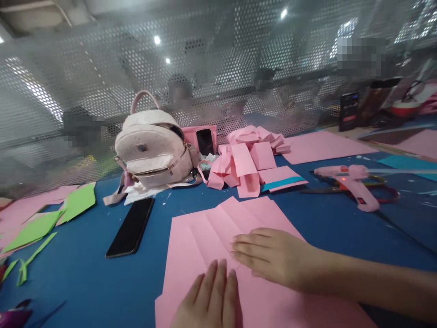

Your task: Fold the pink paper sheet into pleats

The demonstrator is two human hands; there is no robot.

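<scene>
Large creased pink paper [191, 232] lies on the blue table in front of me, with several fold lines running across it. My left hand [210, 300] rests on its lower part, fingers outstretched and nearly side by side. Just to the right, my right hand [273, 255] lies flat on the same paper, its fingers pointing left. Neither hand grips anything. The wrist of my left hand is cut off by the bottom edge of the view.
A black phone [131, 228] lies left of the paper, before a white backpack [153, 146]. Folded pink paper pieces [246, 159] are heaped behind. To the right, a pink glue gun [355, 182] rests over scissors [392, 193]. Green paper [78, 202] lies far left. A perforated metal screen [211, 59] stands behind.
</scene>
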